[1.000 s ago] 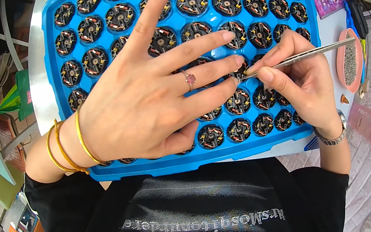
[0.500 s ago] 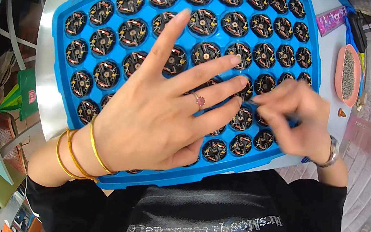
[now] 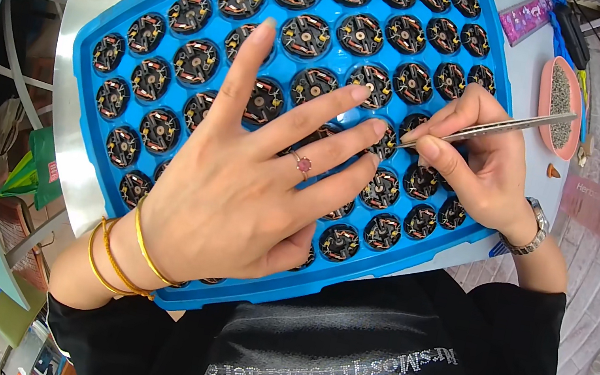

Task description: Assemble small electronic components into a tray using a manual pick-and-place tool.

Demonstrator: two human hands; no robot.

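A blue tray (image 3: pixel 97 161) holds rows of round black parts (image 3: pixel 306 35), each carrying small wired components and a copper-coloured centre. Spread across the tray's middle, my left hand (image 3: pixel 245 178) has its fingers stretched out, the fingertips resting by one black part (image 3: pixel 383 139). My right hand (image 3: pixel 486 156) pinches metal tweezers (image 3: pixel 511 126) between thumb and fingers. Their tips reach that same part, close beside my left fingertips. Whether the tips hold anything is too small to tell. Several parts lie hidden under my left hand.
Right of the tray stands a pink dish (image 3: pixel 561 105) of small grey pieces. Near it are a small orange-brown cone (image 3: pixel 553 171), a translucent purple plastic container (image 3: pixel 597 212), a purple patterned pack (image 3: pixel 525 18) and a black object (image 3: pixel 572 35). A thin dark cable runs down the far right.
My right hand has turned, and the tweezers in it now show clearly, their tips at the part by my left fingertips. Tray and left hand appear shifted slightly left in view.
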